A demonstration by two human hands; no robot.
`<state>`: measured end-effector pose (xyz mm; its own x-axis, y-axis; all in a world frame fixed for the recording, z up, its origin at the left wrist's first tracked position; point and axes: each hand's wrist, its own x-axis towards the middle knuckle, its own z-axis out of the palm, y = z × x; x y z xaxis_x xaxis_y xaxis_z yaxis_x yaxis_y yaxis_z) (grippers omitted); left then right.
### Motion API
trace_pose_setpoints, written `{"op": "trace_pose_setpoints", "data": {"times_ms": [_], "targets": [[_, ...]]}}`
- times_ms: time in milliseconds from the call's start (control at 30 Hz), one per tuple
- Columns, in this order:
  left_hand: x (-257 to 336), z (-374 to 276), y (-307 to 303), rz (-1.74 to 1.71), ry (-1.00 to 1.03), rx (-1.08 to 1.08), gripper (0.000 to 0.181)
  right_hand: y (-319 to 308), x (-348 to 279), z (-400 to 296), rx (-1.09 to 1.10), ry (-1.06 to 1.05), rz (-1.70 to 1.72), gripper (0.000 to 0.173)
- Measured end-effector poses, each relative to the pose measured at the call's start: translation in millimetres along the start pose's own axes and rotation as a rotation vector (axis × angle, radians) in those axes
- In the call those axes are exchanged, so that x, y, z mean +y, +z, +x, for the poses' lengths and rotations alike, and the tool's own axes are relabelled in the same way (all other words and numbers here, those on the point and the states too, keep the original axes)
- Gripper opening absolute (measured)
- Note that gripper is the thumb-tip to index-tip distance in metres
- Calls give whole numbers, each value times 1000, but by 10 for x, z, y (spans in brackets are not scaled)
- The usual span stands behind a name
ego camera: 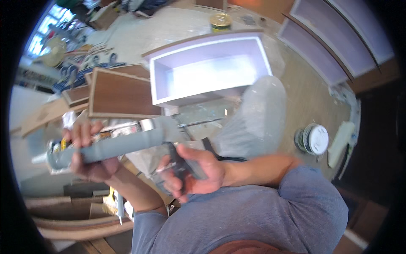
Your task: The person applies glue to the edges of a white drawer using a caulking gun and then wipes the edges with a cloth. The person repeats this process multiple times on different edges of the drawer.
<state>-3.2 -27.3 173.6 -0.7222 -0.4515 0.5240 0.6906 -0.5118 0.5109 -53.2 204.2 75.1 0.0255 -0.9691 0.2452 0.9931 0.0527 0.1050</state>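
A grey caulking gun point(123, 146) lies across my lap area, its pale nozzle point(38, 159) pointing left. My left hand point(101, 168) wraps the barrel near the front end. Around the dark handle and trigger point(178, 162) curl the fingers of my right hand point(206, 166). Behind the barrel a printed cartridge or tube point(127, 129) shows partly; the blur hides how it sits. Beyond the gun a wooden drawer box point(209, 74) with a white-painted inside faces up, close to my knee point(265, 104).
Brown wooden panels point(123, 93) lean left of the drawer box. A gold-lidded can point(220, 23) stands behind it. To the right are a white-lidded tub point(318, 139) and a shelved cabinet point(330, 35). A paintbrush point(110, 203) lies near my left elbow.
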Motion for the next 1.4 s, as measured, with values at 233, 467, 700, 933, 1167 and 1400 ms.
{"op": "trace_pose_setpoints", "data": {"times_ms": [233, 467, 700, 933, 1167, 1400], "targets": [[-493, 173, 211, 160, -60, 57, 41, -98, -215, -154, -80, -80, 30, 65], [-621, 175, 101, 198, -72, 52, 40, -225, -370, -200, -122, -17, 33, 66], [-781, 309, 98, 270, -56, -16, 42, -73, -760, -197, 285, -71, -280, 75], [-1340, 406, 73, 860, 44, 246, 36, 1, -1547, -594, 778, -712, -1053, 67], [-1553, 261, -301, 1436, 362, 201, 36, 1411, -1042, -327, 239, -342, -1054, 76], [-1505, 234, -341, 1637, 533, 103, 40, 1400, -1078, -329, 154, -229, -906, 70]]}}
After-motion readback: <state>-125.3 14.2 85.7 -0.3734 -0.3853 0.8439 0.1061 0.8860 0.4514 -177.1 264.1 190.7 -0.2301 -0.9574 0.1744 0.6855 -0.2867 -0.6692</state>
